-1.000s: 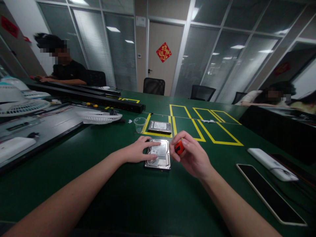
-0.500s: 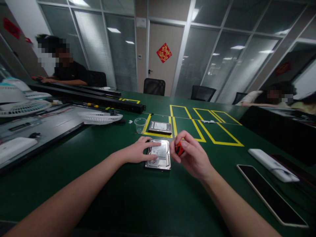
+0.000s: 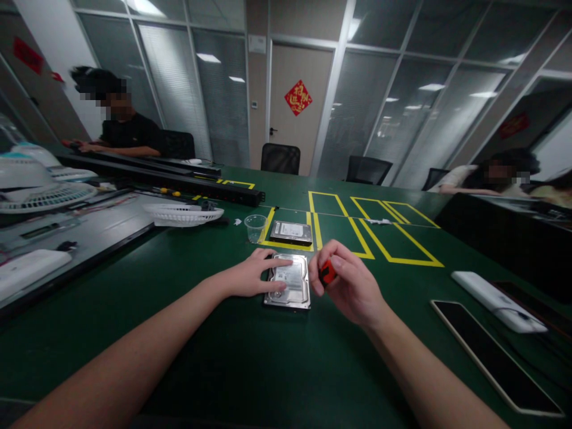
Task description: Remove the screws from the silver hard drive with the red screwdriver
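A silver hard drive [image 3: 294, 293] lies flat on the green table in front of me, its label partly covered by fingers. My left hand [image 3: 250, 274] rests on its left side, fingers spread, thumb and index finger stretched across the top. Just right of the drive, my right hand [image 3: 346, 277] is closed around the red-and-black handle of what looks like a screwdriver [image 3: 328, 273]. Its shaft is not visible. Behind lies a second hard drive [image 3: 291, 231], inside a yellow tape outline, with a clear plastic cup [image 3: 255, 229] to its left.
On the right lie a phone-like dark slab [image 3: 496, 357] and a white power strip [image 3: 498, 301]. A large metal panel [image 3: 111, 229], a white fan cover [image 3: 183, 214] and black bars [image 3: 179, 179] occupy the left. Other people sit at the far left and far right.
The red-and-black handle has turned slightly between my right fingers. My left hand stays on the drive, and the whole view has shifted a little.
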{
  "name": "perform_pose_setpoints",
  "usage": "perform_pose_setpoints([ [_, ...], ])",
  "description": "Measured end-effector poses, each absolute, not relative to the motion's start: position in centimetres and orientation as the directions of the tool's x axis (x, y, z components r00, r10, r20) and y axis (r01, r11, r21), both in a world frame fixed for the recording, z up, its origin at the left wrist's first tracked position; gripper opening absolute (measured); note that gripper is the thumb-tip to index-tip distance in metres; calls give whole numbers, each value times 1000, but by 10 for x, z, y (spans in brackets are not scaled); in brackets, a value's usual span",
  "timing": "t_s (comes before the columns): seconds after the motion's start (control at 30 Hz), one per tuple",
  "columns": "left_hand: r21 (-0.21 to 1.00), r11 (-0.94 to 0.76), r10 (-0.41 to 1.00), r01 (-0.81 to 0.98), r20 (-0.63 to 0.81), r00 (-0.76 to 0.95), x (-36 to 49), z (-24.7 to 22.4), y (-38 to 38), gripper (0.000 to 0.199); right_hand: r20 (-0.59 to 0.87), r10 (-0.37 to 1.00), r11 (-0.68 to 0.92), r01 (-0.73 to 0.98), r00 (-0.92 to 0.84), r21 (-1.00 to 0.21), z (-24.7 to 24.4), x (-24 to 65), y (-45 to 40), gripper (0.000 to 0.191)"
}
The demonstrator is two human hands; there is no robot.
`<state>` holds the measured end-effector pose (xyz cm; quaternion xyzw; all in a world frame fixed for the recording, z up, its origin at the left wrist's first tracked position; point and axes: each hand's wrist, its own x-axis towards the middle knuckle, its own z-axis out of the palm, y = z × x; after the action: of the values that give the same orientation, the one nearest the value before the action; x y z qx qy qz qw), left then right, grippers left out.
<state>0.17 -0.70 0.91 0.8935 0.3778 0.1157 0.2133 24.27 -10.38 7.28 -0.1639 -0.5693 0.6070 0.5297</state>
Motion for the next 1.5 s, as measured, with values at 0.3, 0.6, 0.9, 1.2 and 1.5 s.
perform_pose_setpoints([
  [0.3, 466, -623, 723, 628, 38, 690, 3, 12, -9, 69, 398, 839, 207, -459, -371, -864, 77, 241, -105, 33],
  [0.6, 454, -631, 723, 630, 47, 690, 2, 11, -8, 69, 395, 833, 198, -458, -387, -866, 73, 242, -103, 13],
  [0.9, 469, -621, 723, 628, 33, 690, 2, 12, -8, 70, 382, 850, 212, -429, -363, -878, 76, 243, -104, 34],
  [1.2, 461, -629, 725, 626, 57, 686, 2, 9, -8, 69, 401, 836, 215, -448, -376, -868, 74, 243, -105, 12],
  [1.5, 469, -619, 726, 629, 37, 687, 2, 12, -9, 70, 383, 843, 194, -450, -378, -872, 77, 242, -105, 37],
])
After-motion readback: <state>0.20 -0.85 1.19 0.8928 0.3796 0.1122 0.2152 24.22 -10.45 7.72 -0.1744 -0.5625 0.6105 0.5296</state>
